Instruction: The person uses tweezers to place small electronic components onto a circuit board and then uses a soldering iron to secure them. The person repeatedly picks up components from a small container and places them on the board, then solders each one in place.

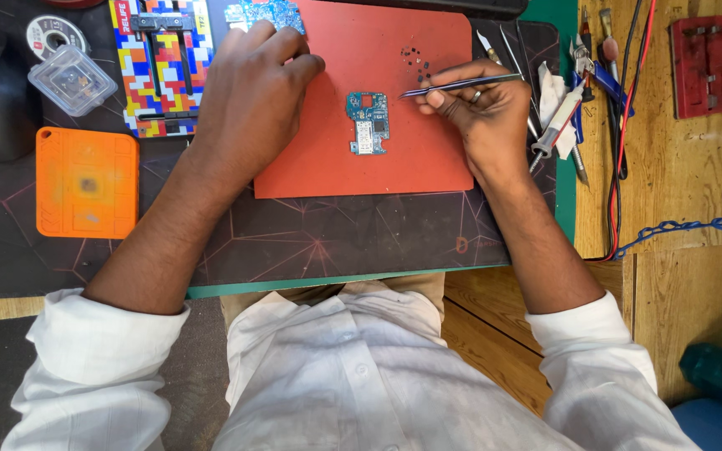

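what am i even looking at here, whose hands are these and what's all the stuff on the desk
This is a single picture from a camera worn on a person's head, looking down at their own two bare hands over a workbench. You see their white sleeves at the bottom.

The right hand holds fine tweezers, tips pointing left, towards a few tiny dark parts on a red mat. The left hand rests on the mat's left edge, holding nothing that shows.

In the middle of the mat lies a small blue-green circuit board, untouched by either hand.

Around it: an orange mat, a clear plastic box, a colourful block-patterned holder, and to the right a cluster of hand tools with red and black wires.
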